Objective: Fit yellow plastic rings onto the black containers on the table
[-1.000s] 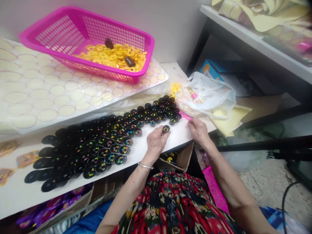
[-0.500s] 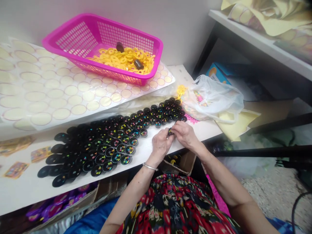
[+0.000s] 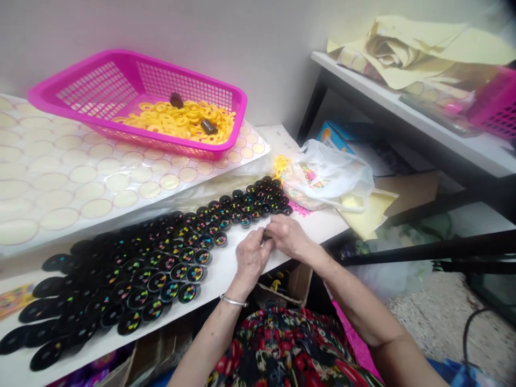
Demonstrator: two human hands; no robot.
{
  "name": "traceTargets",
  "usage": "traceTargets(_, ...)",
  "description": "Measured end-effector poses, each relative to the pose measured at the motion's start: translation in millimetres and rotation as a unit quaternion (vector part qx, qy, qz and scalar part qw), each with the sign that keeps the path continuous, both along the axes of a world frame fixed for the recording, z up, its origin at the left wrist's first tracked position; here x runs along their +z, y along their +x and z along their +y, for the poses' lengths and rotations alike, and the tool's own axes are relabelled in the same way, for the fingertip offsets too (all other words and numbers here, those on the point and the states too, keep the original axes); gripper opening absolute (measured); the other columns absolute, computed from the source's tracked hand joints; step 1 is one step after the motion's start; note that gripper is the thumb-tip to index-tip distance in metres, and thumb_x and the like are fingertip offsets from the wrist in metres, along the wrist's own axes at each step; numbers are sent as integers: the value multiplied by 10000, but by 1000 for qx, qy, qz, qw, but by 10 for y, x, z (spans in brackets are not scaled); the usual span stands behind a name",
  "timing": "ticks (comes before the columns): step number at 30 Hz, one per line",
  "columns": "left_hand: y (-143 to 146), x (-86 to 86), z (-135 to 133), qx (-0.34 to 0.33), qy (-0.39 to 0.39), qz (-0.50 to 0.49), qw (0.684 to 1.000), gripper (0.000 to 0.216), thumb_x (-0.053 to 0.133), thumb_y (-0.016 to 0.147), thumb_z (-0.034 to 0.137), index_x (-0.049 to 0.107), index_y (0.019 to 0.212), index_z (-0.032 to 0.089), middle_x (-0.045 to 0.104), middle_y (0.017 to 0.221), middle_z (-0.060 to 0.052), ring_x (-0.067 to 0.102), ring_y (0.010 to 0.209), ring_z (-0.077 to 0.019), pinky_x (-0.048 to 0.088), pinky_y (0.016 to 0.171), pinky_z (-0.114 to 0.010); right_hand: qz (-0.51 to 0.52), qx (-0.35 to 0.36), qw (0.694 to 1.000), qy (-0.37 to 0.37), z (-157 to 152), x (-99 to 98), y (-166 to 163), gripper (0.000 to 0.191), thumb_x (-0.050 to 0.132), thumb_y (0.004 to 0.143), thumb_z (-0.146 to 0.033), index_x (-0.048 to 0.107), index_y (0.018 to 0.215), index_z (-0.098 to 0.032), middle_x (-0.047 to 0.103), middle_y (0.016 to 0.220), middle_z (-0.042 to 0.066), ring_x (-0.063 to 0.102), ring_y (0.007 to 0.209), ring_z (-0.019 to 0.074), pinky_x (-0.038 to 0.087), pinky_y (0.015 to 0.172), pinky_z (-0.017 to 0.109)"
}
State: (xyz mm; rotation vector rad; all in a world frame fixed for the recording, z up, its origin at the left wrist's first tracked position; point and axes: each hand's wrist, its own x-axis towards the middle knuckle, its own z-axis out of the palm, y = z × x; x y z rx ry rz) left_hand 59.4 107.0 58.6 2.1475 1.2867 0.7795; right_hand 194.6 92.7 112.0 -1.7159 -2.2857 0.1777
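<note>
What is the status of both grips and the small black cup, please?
Left grip holds small black cup. Right grip also at it; anything pinched there hidden. Other black cups close beyond, none between the grips.

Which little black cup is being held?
The lone cup pinched in the left hand, where the right hand meets it. The crowded cups sit on the white table, unheld.
</note>
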Motion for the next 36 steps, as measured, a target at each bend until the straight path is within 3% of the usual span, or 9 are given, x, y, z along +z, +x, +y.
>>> traceTargets(6, 11, 36, -21, 1, -3, -4, 1000, 150, 546, 796, 337, 586, 805, 193, 568, 688, 7, 489, 617, -105, 344, 597, -215, 257, -20, 965, -41, 9, -3, 260, 73, 564, 774, -171, 634, 753, -169, 543, 720, 3, 513, 682, 123, 390, 635, 242)
traceTargets(9, 7, 51, -22, 3, -7, -8, 1000, 150, 544, 797, 335, 577, 762, 193, 558, 680, 10, 491, 618, -100, 337, 591, -210, 332, -106, 937, 22, 162, 33, 520, 92, 585, 735, -214, 646, 787, -169, 589, 735, 8, 546, 714, 137, 417, 687, 261)
traceTargets(12, 2, 41, -9, 14, -4, -16, 1000, 160, 545, 790, 335, 569, 723, 192, 553, 674, 16, 493, 616, -97, 339, 591, -206, 306, -264, 907, 120, 477, 89, 858, 155, 560, 713, -237, 659, 783, -141, 619, 755, 39, 560, 732, 154, 421, 717, 271)
traceTargets(15, 9, 0, 17, 37, -4, -26, 999, 153, 563, 766, 337, 579, 722, 191, 550, 650, 26, 494, 597, -93, 351, 588, -202, 192, -341, 913, 113, 854, 150, 1131, 185, 511, 699, -208, 675, 726, -127, 648, 781, 72, 569, 782, 177, 401, 730, 270)
traceTargets(20, 33, -74, 44, 66, 3, -50, 997, 159, 588, 736, 349, 613, 781, 199, 538, 611, 43, 488, 556, -88, 374, 573, -196, 52, -329, 943, -29, 1280, 218, 1128, 229, 483, 726, -216, 685, 769, -117, 671, 780, 107, 589, 764, 196, 383, 660, 259)
traceTargets(25, 31, -73, 49, 71, 2, -53, 996, 198, 596, 728, 363, 630, 837, 200, 526, 603, 48, 494, 560, -93, 389, 583, -204, 3, -282, 952, -123, 1390, 271, 900, 241, 540, 710, -223, 674, 858, -90, 678, 828, 143, 611, 740, 224, 402, 614, 257)
traceTargets(32, 37, -97, 89, 75, -28, -50, 996, 233, 609, 712, 379, 637, 874, 214, 568, 642, 43, 531, 586, -110, 419, 606, -223, -13, -229, 966, -116, 1344, 277, 823, 241, 512, 722, -169, 646, 903, -85, 658, 952, 175, 616, 861, 264, 440, 673, 285)
traceTargets(36, -1, -160, 86, 114, -52, -75, 989, 328, 614, 683, 418, 623, 974, 267, 629, 737, 36, 581, 697, -167, 447, 650, -269, -11, -216, 966, -144, 1268, 395, 773, 150, 521, 735, -180, 621, 829, -119, 668, 881, 79, 610, 798, 194, 435, 621, 222)
